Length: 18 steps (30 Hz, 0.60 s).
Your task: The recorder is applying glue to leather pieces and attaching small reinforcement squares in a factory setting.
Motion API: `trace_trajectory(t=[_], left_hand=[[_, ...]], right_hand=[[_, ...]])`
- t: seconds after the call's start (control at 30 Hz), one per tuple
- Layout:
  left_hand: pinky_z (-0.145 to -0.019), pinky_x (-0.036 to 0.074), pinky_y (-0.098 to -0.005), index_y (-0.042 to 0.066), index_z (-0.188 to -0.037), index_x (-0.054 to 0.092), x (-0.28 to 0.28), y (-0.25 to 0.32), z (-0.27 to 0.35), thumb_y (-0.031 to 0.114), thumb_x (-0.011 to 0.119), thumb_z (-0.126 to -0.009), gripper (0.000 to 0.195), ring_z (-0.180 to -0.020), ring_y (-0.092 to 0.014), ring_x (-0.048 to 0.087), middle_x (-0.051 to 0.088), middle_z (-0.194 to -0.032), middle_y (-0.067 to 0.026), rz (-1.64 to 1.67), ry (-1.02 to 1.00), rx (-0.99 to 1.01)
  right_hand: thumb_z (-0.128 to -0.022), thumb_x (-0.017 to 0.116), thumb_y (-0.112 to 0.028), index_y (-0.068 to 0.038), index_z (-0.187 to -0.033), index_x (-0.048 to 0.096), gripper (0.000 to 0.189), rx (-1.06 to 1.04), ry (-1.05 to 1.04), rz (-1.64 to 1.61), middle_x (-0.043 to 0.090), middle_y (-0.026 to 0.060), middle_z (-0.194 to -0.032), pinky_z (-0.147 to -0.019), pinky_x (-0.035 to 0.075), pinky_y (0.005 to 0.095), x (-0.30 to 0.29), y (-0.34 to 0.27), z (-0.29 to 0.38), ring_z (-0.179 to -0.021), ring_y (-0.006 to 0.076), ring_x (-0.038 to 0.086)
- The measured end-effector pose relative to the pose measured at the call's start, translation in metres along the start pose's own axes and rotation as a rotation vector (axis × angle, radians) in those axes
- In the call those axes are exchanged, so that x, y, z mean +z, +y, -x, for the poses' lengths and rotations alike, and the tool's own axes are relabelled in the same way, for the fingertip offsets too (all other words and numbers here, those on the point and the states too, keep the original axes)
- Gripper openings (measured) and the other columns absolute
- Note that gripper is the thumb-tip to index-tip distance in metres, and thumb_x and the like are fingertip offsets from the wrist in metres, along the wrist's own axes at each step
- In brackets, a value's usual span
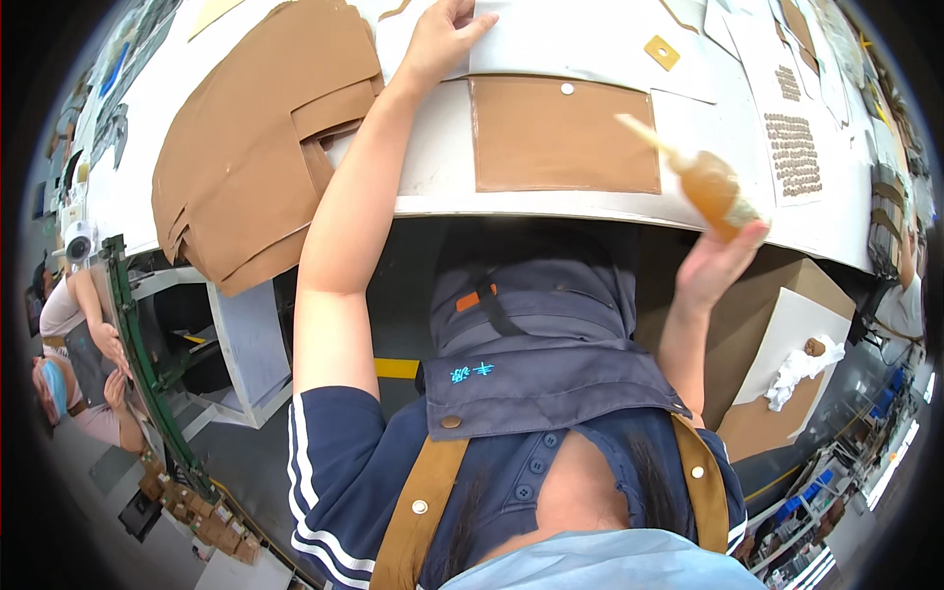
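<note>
My right hand [719, 265] grips the base of a squeeze bottle [712, 192] of amber liquid, probably glue. Its pale, narrow nozzle [645, 133] points up and left above a brown rectangular panel [564, 140]. A small white disc [567, 88] sits at that panel's upper edge. At the top of the view, my left hand [446, 37] rests on a white sheet [546, 44] just beyond the panel. Its fingertips are partly cut off, so whether they pinch the sheet is unclear. Beside my left forearm, large brown sheets [258, 125] lie stacked and overhang the table edge.
On the white table [435, 147] lies a yellow square piece [661, 52] with a hole. Rows of small brown pieces [793, 155] cover a sheet at right. Below stands a cardboard box [767, 420] with a crumpled white cloth [800, 372]. Another person [88, 339] works at left.
</note>
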<state>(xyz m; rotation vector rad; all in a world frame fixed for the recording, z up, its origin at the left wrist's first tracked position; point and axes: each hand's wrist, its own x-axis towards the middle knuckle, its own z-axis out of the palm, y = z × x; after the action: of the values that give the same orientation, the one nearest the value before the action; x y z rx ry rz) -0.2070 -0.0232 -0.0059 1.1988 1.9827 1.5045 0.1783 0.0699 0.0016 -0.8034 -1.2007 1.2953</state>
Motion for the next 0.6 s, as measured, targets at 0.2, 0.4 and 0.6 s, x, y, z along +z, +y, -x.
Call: trace_trajectory(t=[0.2,0.4,0.6], left_hand=[[-0.074,0.050,-0.0245,0.005,-0.164,0.025,0.011,-0.010,-0.003,0.000,0.062,-0.098,0.076,-0.089,-0.012,0.062,0.067,-0.106,-0.0073,0.393,0.078,0.023],[-0.093,0.047,-0.0292,0.000,-0.146,0.053,0.008,0.002,-0.005,0.015,0.071,-0.097,0.054,-0.105,-0.015,0.064,0.072,-0.114,-0.0088,0.593,0.136,-0.101],[-0.102,0.043,-0.0254,0.005,-0.110,0.071,-0.004,0.023,0.002,0.015,0.076,-0.095,0.019,-0.106,-0.010,0.063,0.073,-0.106,-0.0008,0.772,-0.036,-0.092]], right_hand=[[-0.111,0.041,-0.050,0.009,-0.143,0.045,0.067,-0.208,0.245,0.619,0.050,0.0185,-0.136,-0.114,0.035,0.0414,-0.099,0.012,-0.069,-0.128,0.0270,0.049],[-0.103,0.061,-0.018,0.006,-0.140,0.049,0.045,-0.710,0.163,0.722,0.049,0.0173,-0.141,-0.113,0.036,0.0400,-0.024,-0.027,-0.073,-0.132,0.0266,0.048],[-0.099,0.070,-0.024,0.005,-0.145,0.048,0.059,-0.152,-0.668,0.402,0.057,0.0174,-0.145,-0.110,0.042,0.0380,0.099,0.012,-0.135,-0.128,0.0234,0.056]])
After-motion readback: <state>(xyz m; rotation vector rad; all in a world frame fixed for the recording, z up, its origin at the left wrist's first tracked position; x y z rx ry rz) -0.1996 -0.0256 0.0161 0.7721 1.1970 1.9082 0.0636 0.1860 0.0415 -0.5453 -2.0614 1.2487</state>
